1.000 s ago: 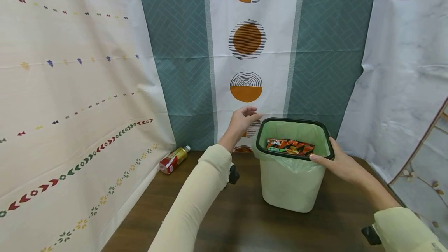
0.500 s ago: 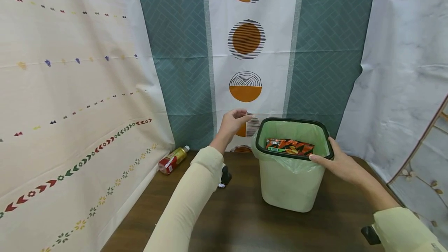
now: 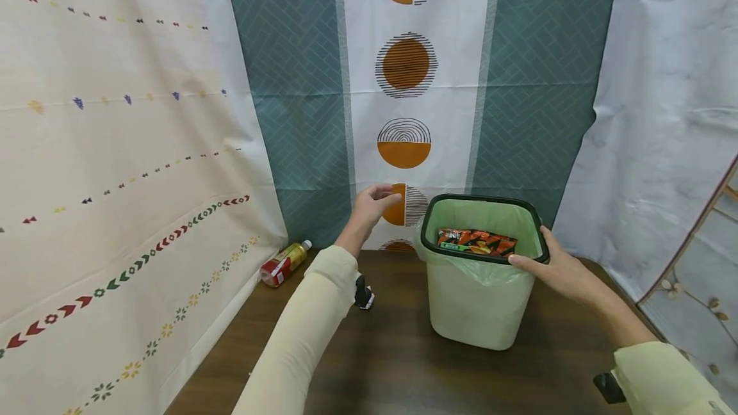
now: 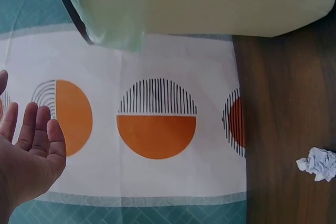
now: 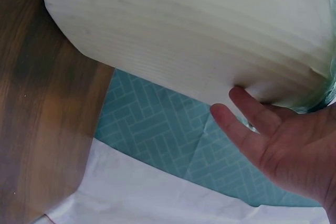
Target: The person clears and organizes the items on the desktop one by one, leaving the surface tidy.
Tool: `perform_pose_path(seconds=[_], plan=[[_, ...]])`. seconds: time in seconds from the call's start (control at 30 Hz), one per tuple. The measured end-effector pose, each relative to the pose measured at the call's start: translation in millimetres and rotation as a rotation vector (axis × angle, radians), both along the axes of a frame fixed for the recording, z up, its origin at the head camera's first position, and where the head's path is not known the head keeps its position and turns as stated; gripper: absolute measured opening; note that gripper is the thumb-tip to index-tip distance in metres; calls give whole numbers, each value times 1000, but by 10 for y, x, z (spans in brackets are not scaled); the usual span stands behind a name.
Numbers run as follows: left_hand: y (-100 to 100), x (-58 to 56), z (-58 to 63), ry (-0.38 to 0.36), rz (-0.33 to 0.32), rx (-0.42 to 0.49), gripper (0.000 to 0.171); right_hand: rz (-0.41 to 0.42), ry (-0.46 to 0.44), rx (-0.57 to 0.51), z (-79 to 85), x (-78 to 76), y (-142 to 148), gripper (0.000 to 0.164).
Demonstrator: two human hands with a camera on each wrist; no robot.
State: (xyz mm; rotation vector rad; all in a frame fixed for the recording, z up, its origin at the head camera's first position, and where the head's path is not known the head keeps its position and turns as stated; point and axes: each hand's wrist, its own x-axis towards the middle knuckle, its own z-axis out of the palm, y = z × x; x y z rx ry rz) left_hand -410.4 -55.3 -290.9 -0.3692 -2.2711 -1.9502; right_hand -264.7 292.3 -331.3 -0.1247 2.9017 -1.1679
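A pale trash bin point(image 3: 478, 309) with a dark rim and a green liner bag point(image 3: 455, 210) stands upright on the table. Inside it shows an orange-and-black snack packet point(image 3: 477, 242). My right hand point(image 3: 562, 271) holds the bin at its front right rim corner, thumb along the front and fingers at the side; in the right wrist view two fairly straight fingers point(image 5: 247, 124) lie against the wall. Left of the bin my left hand point(image 3: 369, 213) hangs in the air with relaxed fingers and nothing in it. A crumpled paper ball point(image 4: 317, 163) lies on the table, mostly hidden behind the left wrist in the head view.
A plastic bottle point(image 3: 285, 263) with a red and yellow label lies on its side at the back left of the dark wooden table point(image 3: 398, 370). Patterned cloths point(image 3: 300, 114) hang behind and along both sides.
My left hand has moved left and slightly down, away from the bin, and the paper ball has come into sight by its wrist. The right hand and bin have stayed put.
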Motion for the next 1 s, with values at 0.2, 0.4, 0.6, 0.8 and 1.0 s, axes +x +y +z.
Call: perform_pose_path(seconds=[0.2, 0.4, 0.6, 0.8, 1.0], plan=[[-74, -58, -82, -6, 35, -3, 37, 0, 3, -5, -1, 1, 7, 112], [-170, -79, -148, -18, 51, 4, 37, 3, 9, -7, -4, -7, 4, 112], [-256, -102, -256, -51, 55, 13, 41, -1, 3, -1, -10, 2, -3, 112], [-341, -87, -366, -45, 73, -1, 40, 1, 0, -8, -1, 20, -5, 112], [-432, -101, -506, -51, 87, -7, 38, -15, -2, 7, 0, 6, -6, 113]])
